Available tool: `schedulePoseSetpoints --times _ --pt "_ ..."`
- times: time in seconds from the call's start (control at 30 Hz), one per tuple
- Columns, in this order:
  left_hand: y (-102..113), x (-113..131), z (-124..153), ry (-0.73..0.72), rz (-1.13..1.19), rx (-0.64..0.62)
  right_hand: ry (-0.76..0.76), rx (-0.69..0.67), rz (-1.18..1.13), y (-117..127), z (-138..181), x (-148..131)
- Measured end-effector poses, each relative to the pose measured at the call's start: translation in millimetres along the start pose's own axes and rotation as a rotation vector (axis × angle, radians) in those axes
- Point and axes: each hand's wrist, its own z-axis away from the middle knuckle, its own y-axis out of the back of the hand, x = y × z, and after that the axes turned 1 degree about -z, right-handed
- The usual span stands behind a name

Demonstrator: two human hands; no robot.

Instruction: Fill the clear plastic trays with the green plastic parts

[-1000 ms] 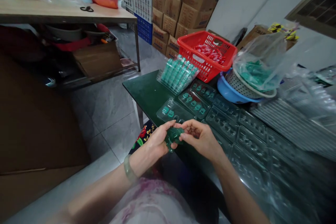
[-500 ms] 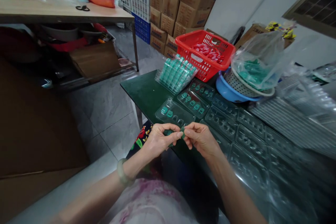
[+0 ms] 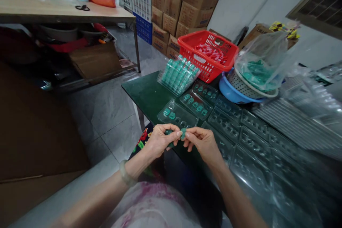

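Note:
My left hand (image 3: 165, 138) and my right hand (image 3: 200, 140) meet at the table's near edge. Between their thumbs and fingertips they pinch a small green translucent piece (image 3: 183, 133). More green shows within the curled fingers of my left hand, partly hidden. Just beyond my hands lies a clear plastic tray (image 3: 178, 113) with two green pieces at its left end; its other hollows hold none that I can see. Behind it, a second clear tray (image 3: 196, 104) carries a row of several green pieces.
Filled trays (image 3: 178, 74) are stacked at the back, beside a red basket (image 3: 208, 50) of pink pieces. A blue basin (image 3: 232, 92) holds a grey colander (image 3: 236, 83) with a bag of green pieces (image 3: 258, 74). Clear trays (image 3: 251, 164) cover the right side; a wooden table (image 3: 53, 9) stands left.
My fingers have turned the small green piece, and more of it now shows between the fingertips. Both hands have shifted slightly to the left. The trays look unchanged.

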Motion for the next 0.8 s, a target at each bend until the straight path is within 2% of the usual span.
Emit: schedulePoseSetpoints --times 0.17,0.27,0.37,0.47,0.63,0.73,0.8 --pt "-5 -5 0 0.031 -0.009 0.032 -0.001 0.104 0.129 0 1 5" --pt "-8 4 3 -0.078 -0.162 0.052 0.020 0.130 0.138 -1 2 5" --pt "-8 17 7 -0.213 -0.293 -0.041 0.051 0.115 0.194 -1 6 -3" --pt "-3 22 8 -0.184 -0.318 -0.170 0.084 0.080 0.273 -1 10 -11" --pt "5 15 5 -0.097 -0.332 -0.229 0.107 0.048 0.320 -2 12 -13" --pt "3 15 6 -0.124 -0.385 -0.299 0.095 0.039 0.334 -2 11 -9" --pt "0 15 7 -0.192 -0.448 -0.286 0.103 0.049 0.363 -2 10 -6"
